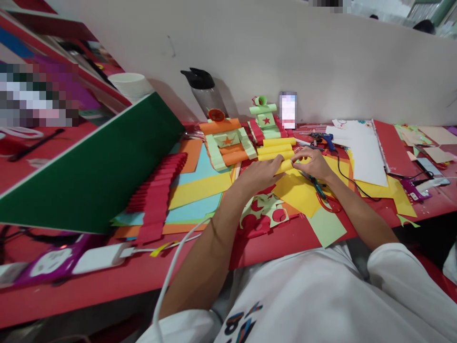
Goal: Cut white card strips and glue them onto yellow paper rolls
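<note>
A rolled yellow paper tube [284, 166] lies between my hands. My left hand [262, 172] closes on its left part, and my right hand [311, 162] pinches its right end. Just beyond them, several finished yellow paper tubes [274, 148] lie side by side. Under my hands spread yellow paper sheets [298, 193]. Scissors with teal and red handles [321, 190] rest below my right hand. Behind the tubes stand an orange and light green paper model with a star [228, 141] and a green and red one [266, 120].
A green board [89, 166] leans at the left, by pleated red paper [155, 195] and coloured sheets. A bottle [205, 90] and a phone [288, 109] stand against the wall. A blue glue gun [327, 140] with a cord lies right. Paper scraps [264, 212] lie near the front edge.
</note>
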The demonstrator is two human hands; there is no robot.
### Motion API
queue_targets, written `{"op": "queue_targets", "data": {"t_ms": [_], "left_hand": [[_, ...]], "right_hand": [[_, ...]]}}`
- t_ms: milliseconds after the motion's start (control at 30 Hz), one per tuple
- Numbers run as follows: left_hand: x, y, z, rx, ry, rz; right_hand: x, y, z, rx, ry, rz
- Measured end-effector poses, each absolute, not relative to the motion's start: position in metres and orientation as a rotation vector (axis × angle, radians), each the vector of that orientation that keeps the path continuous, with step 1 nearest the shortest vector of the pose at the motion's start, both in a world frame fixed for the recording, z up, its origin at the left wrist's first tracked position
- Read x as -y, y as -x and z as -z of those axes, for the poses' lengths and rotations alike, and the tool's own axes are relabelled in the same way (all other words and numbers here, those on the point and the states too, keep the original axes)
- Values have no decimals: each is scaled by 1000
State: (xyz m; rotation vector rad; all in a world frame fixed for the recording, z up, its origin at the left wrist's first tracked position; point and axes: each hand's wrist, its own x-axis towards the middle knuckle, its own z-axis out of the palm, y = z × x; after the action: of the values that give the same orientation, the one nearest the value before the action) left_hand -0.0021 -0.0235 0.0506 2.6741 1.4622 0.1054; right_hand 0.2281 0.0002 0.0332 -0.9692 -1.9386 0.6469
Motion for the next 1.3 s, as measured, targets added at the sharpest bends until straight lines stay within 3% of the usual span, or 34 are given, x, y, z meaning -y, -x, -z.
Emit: {"op": "queue_targets", "data": {"t_ms": [533, 633, 867, 1300], "left_hand": [[24, 7, -51, -1454, -2628, -159], [21, 23, -56, -1426, -2562, -407], [5, 39, -52, -1042, -2046, -1354], [26, -1, -49, -849, -1963, -1523]], "right_hand": [[-11, -233, -28, 1907, 988, -785], [-20, -248, -29, 1793, 1007, -863], [-31, -293, -34, 1439, 1037, -892], [-39, -305, -22, 1404, 1004, -974]]}}
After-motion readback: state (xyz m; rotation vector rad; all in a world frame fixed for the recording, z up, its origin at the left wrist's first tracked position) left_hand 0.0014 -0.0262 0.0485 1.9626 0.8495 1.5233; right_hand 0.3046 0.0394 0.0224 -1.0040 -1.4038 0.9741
